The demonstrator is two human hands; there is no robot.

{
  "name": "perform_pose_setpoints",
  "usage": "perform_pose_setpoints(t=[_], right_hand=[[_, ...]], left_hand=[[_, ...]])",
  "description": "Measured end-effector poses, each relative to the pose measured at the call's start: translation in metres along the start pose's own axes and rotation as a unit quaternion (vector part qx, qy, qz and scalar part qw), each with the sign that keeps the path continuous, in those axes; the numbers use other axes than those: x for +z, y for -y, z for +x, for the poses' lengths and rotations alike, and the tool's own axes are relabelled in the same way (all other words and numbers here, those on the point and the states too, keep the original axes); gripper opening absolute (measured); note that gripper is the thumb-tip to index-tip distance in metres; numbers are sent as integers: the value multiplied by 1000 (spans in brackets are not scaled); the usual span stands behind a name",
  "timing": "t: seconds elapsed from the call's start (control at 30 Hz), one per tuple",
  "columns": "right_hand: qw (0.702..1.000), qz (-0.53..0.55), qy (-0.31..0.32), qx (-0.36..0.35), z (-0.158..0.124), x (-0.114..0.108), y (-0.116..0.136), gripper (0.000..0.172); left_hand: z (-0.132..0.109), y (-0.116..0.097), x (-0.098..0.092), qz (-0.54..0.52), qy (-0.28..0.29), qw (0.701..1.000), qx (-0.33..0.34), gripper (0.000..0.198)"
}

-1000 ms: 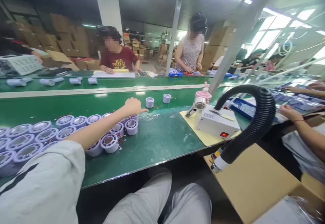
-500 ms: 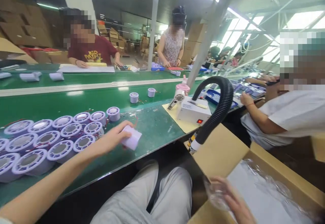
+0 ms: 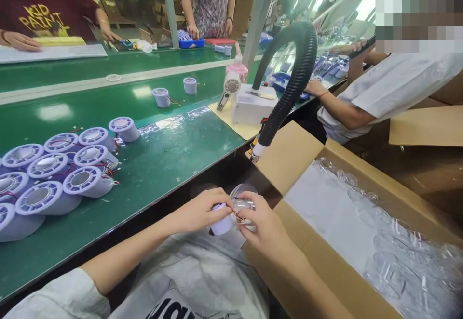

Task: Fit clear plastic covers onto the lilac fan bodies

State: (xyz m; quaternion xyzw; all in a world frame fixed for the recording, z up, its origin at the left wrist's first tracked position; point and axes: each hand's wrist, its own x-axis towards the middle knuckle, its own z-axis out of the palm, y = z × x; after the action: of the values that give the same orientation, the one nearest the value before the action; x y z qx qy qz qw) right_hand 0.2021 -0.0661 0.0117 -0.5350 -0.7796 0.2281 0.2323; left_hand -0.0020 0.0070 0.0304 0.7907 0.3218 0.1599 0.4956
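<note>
Over my lap, my left hand (image 3: 211, 208) grips a lavender cylindrical housing (image 3: 221, 223), turned on its side with thin red and dark wires coming from the end facing right. Close against it, my right hand (image 3: 258, 215) has its fingers around a clear plastic cup (image 3: 246, 204). The wires reach to the cup's mouth; whether they go inside I cannot make out. On the green bench to the left stand several like lavender housings (image 3: 47, 165) in rows, with round grey discs on top and loose wires.
An open carton (image 3: 307, 160) of clear plastic cups (image 3: 401, 246) stands at my right. A black flexible hose (image 3: 307, 59) arches from a white box (image 3: 253, 104) on the bench. Two housings (image 3: 161, 97) sit on the green belt. A co-worker (image 3: 390, 83) sits at right; others work across.
My left hand has brought the lavender housing from the bench edge to above my lap. My right hand has come from the carton with the clear cup to meet it. The view has tilted down.
</note>
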Motion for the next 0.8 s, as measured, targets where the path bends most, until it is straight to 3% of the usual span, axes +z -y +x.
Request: perform_pose_setpoints(t=[0.1, 0.2, 0.33, 0.47, 0.53, 0.63, 0.7, 0.8], right_hand=[[985, 164, 14, 43, -2, -2, 4, 5], [965, 242, -21, 96, -3, -5, 10, 30], [931, 324, -69, 154, -2, -7, 8, 34], [892, 418, -77, 154, -4, -6, 0, 27], [909, 399, -56, 108, -7, -5, -3, 13], [957, 285, -48, 14, -15, -3, -4, 43], [969, 241, -52, -21, -20, -1, -3, 46], [967, 251, -38, -18, -24, -1, -2, 47]], left_hand=[[-3, 8, 10, -54, -71, 996, -7, 21], [-7, 20, 20, -74, -111, 991, 9, 47], [-14, 26, 23, -49, -68, 995, 51, 69], [-19, 22, 23, -151, -15, 988, 4, 70], [-21, 21, 24, -232, -28, 972, -39, 71], [-23, 20, 25, -314, -44, 945, -76, 70], [-25, 18, 23, -315, -34, 946, -70, 69], [-28, 15, 20, -268, -12, 963, -39, 72]])
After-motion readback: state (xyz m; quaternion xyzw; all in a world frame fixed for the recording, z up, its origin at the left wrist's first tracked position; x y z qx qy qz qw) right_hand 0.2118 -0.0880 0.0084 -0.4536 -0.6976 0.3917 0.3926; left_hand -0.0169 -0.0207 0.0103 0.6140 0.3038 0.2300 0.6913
